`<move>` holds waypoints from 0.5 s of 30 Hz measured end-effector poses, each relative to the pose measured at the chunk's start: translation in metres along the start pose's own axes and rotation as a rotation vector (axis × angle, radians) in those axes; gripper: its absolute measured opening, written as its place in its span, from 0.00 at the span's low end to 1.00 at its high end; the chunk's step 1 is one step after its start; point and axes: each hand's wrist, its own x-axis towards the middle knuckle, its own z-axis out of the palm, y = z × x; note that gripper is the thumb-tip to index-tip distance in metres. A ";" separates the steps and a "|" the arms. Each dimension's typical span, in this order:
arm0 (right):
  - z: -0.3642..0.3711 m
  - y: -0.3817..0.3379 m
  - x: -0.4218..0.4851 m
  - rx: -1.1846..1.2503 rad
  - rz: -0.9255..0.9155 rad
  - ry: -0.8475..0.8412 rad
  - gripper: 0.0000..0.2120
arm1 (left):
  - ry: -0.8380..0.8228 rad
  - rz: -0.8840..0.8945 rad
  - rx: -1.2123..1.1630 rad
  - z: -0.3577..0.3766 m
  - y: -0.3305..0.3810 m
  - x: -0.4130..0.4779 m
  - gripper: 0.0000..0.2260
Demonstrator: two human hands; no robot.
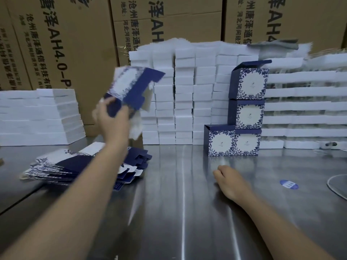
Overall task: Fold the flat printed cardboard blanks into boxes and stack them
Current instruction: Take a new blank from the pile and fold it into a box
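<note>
Gripping blurred blue-white blank [131,87] | left hand [112,117] | flat, tilted

Left hand [112,117] aloft, right hand [232,182] low

Left carton [56,44], ten o'clock: print running sideways, "沧州唐泽通信科技有" and, larger, "唐泽AH4.0-P", the rest hidden.

Middle carton [165,25], twelve o'clock: "唐泽AH", beside it "地址:" and "河北河间经".

Right carton [272,19], one o'clock: "泽AH4", with a smaller line "河北河间经".

Folded boxes [247,87], two o'clock: centre mark too small to read.

Round blue sticker [288,184] on the table [187,203], four o'clock: white marks, illegible.
</note>
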 end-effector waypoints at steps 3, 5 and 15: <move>-0.001 -0.001 -0.001 0.027 -0.001 0.026 0.17 | -0.079 -0.075 -0.121 0.014 -0.029 -0.062 0.15; -0.001 0.001 0.000 0.031 -0.020 0.045 0.17 | -0.109 -0.217 -0.221 0.024 -0.045 -0.090 0.13; 0.008 0.003 0.006 0.074 0.005 0.051 0.05 | -0.211 -0.432 -0.201 0.025 -0.082 -0.127 0.08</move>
